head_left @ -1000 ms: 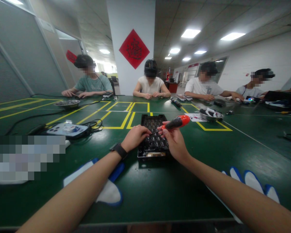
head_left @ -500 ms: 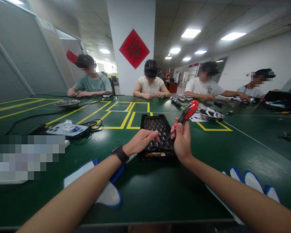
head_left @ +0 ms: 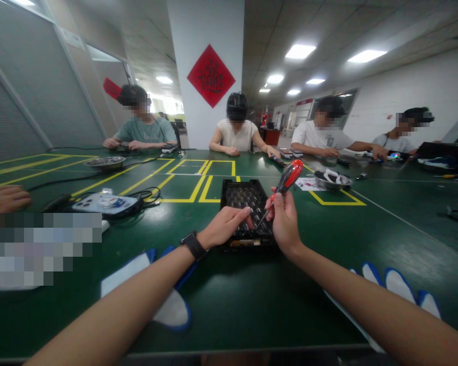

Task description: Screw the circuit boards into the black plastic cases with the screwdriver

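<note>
In the middle of the table, a black rectangular casing lies with its patterned inner side up. My right hand is closed around a red and black screwdriver, gripping it low near the shaft. The handle leans up and to the right, and the thin shaft slants down to the left into the casing. My left hand, with a dark watch on its wrist, lies over the casing's left side. Its fingers bend down inside near the screwdriver tip, closed together; whatever they hold is too small or hidden to make out.
White and blue gloves lie under my left forearm, another glove by my right. A phone with cables is at left, near another person's hand. Metal bowls stand farther back. Several people sit across the green table.
The screwdriver handle has tipped slightly left and down; both my hands stay at the casing. Another person's hand has appeared at the left edge. The person opposite has reached toward a dark tool.
</note>
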Tool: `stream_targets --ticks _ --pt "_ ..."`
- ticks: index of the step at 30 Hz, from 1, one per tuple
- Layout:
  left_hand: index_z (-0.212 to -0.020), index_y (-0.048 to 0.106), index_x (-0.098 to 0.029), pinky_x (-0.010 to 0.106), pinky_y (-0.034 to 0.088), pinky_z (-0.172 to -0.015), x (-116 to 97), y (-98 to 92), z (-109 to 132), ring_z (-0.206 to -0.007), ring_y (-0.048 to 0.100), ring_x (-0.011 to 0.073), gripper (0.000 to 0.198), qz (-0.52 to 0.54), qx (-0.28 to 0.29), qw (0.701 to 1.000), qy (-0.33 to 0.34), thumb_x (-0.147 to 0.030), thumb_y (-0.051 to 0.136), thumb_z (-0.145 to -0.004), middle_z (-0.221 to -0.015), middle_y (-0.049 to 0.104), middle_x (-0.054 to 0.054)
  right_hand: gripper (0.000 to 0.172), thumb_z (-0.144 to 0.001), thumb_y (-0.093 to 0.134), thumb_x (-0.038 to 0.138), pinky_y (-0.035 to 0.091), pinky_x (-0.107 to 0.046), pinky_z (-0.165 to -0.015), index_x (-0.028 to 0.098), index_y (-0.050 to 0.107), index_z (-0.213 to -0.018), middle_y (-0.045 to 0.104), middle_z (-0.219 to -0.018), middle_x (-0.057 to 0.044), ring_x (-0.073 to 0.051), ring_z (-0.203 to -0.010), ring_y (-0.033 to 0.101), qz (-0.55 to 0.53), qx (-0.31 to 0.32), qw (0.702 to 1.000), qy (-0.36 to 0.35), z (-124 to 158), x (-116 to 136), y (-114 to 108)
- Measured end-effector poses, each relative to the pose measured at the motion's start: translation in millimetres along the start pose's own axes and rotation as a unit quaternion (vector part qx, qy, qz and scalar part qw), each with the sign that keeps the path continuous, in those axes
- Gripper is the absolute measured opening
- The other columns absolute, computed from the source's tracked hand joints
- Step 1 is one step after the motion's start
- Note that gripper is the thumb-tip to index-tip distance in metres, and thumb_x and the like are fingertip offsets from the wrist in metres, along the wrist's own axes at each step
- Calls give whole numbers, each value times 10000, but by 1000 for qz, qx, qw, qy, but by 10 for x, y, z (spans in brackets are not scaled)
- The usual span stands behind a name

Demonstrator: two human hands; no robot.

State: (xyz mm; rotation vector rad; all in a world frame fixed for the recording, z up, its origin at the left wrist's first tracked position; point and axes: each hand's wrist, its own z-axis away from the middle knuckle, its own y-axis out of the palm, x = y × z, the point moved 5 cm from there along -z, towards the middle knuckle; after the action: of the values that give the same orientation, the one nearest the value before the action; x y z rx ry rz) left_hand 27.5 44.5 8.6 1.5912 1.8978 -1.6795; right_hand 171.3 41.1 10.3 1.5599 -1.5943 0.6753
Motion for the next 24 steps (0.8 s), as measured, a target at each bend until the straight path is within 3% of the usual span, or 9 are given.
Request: stream_targets --ticks 9,24 --pt "-679 698 -137 223 309 -565 -1 17 6 -545 442 107 723 -17 13 1000 -11 -529 128 -887 -587 567 26 268 -879 388 433 344 -191 -452 221 448 -1032 469 -683 40 -64 -488 388 8 2 1000 -4 -6 -8 6" --pt "-674 704 -155 225 308 -555 23 23 4 -516 416 103 722 -36 20 999 -9 -527 123 -888 -512 477 5 254 -878 395 421 353 -193 -450 227 456 -1030 476 -687 37 -67 -494 398 -4 1 1000 -4 1 0 5"
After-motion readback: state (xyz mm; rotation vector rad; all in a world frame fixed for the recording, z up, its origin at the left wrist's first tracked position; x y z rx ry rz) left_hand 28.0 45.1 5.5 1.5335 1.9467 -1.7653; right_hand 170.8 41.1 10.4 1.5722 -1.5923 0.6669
